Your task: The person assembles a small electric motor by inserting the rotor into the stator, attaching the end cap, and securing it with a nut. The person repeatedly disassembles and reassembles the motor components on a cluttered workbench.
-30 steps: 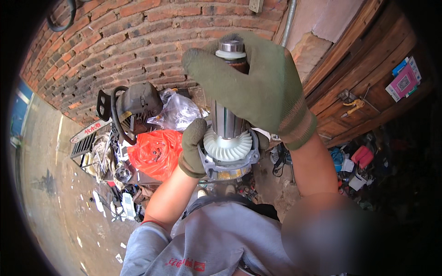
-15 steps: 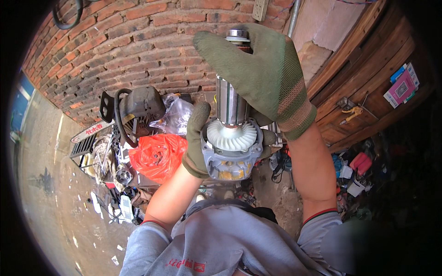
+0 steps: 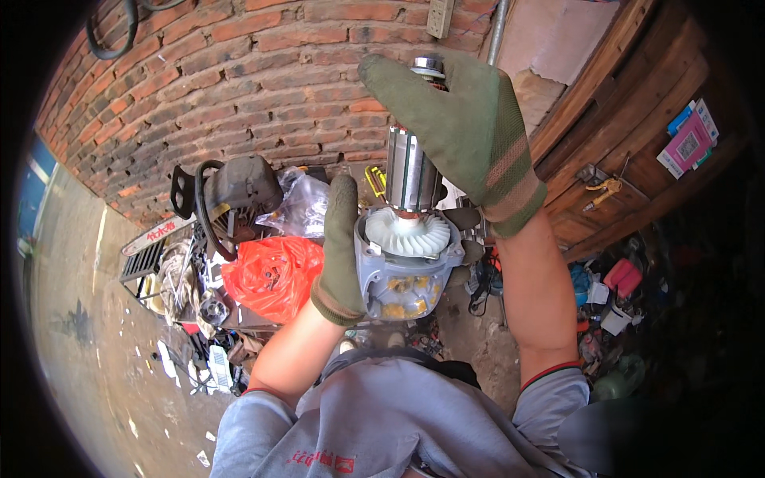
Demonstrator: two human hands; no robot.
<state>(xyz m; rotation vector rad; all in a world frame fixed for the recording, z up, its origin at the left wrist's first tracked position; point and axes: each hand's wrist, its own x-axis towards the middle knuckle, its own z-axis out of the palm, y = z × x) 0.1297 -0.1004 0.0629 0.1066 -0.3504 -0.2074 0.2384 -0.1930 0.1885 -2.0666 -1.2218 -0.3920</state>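
Note:
My right hand (image 3: 470, 131), in a green work glove, wraps round the upper part of a motor armature (image 3: 409, 175) held upright. A bearing at its top end pokes out above the fingers. Lower on the same shaft, a white finned fan (image 3: 407, 233) sits in the mouth of a grey metal gear housing (image 3: 401, 291). Yellowish grease shows inside the housing's lower opening. My left hand (image 3: 343, 247), gloved the same way, grips the housing, its thumb along the left side and fingertips showing at the right.
On a cluttered bench at left lie a chainsaw (image 3: 235, 191), a red plastic bag (image 3: 275, 275) and a clear plastic bag (image 3: 299, 203). A brick wall (image 3: 263, 103) rises behind. At right stands a wooden door (image 3: 637, 159), with odds and ends on the floor below.
Both hands, with the armature and housing, have shifted slightly right. The housing is a little lower in view, and a yellow object behind the armature is more exposed.

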